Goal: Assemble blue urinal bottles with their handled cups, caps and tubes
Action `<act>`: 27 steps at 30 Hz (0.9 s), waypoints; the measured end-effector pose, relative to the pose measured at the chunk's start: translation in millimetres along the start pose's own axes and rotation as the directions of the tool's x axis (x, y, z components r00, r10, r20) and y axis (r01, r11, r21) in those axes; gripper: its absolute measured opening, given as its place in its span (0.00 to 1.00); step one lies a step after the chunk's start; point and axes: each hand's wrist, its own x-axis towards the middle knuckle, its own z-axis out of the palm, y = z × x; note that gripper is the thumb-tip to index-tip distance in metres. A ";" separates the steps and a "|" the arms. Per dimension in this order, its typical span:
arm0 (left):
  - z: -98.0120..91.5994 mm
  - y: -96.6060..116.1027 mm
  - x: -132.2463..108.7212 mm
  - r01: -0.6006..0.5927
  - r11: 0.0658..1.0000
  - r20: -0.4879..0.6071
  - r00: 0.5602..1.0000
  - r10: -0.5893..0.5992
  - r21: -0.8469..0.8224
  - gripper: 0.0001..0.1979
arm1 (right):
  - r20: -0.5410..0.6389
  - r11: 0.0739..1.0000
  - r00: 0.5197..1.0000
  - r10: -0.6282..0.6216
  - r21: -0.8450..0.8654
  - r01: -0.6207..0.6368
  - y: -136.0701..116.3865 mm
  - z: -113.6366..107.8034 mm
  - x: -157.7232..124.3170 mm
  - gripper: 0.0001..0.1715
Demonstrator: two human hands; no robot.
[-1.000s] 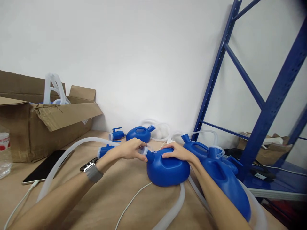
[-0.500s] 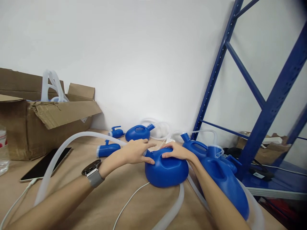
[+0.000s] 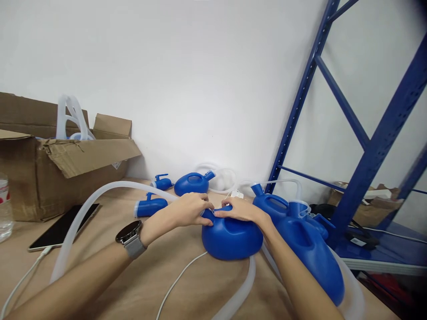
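Note:
A blue plastic urinal bottle (image 3: 230, 242) rests on the brown table in front of me, its neck pointing up and left. My left hand (image 3: 191, 210) grips the neck end, thumb on the near side and fingers curled over the far side. Across the top, my right hand (image 3: 238, 210) is closed on the handle, its thumb and fingertips close to the left ones at the neck. Both hands partly hide the neck and whatever fitting is there. A translucent corrugated hose (image 3: 110, 186) arches from the left towards my left hand; its far end is hidden.
More blue urinal bottles stand at the back (image 3: 191, 184) and right (image 3: 316, 260). Two small blue spouted funnels (image 3: 151, 207) lie left of my hands. An open cardboard box (image 3: 80, 186), a phone (image 3: 63, 227) and a water bottle (image 3: 4, 209) are left; a blue metal rack (image 3: 376, 138) rises right.
My right hand has moved left along the bottle's top towards the neck, bringing its fingertips near my left hand. The left fingers have curled in more around the neck.

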 end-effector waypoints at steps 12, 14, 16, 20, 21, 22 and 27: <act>8.8 4.0 -1.1 0.026 0.989 -0.044 0.999 -0.020 0.145 0.20 | 0.049 0.986 0.989 0.136 0.086 -0.140 -5.5 1.0 1.1 0.36; 11.1 5.1 -1.5 0.014 0.983 -0.052 0.999 -0.005 0.180 0.20 | 0.043 0.986 0.990 0.131 0.097 -0.135 -5.4 1.5 0.5 0.36; 11.7 6.5 -1.8 0.009 0.977 -0.054 0.999 0.002 0.213 0.20 | 0.048 0.987 0.991 0.128 0.095 -0.132 -6.5 0.9 -0.6 0.36; 9.5 8.5 -2.6 0.011 0.969 -0.053 0.999 0.003 0.249 0.19 | 0.027 0.987 0.990 0.141 0.074 -0.142 -10.4 -0.3 -2.1 0.36; 9.1 8.5 -2.9 0.009 0.967 -0.054 0.999 0.005 0.255 0.19 | 0.015 0.987 0.989 0.144 0.068 -0.145 -11.5 -0.2 -2.2 0.36; 9.0 8.3 -3.1 0.007 0.966 -0.055 0.998 0.007 0.260 0.20 | 0.008 0.987 0.989 0.148 0.064 -0.148 -12.5 0.1 -2.4 0.35; 9.8 6.4 -2.7 0.062 0.979 -0.074 0.996 -0.049 0.195 0.21 | 0.026 0.981 0.985 0.173 0.086 -0.174 -19.5 1.6 -4.4 0.35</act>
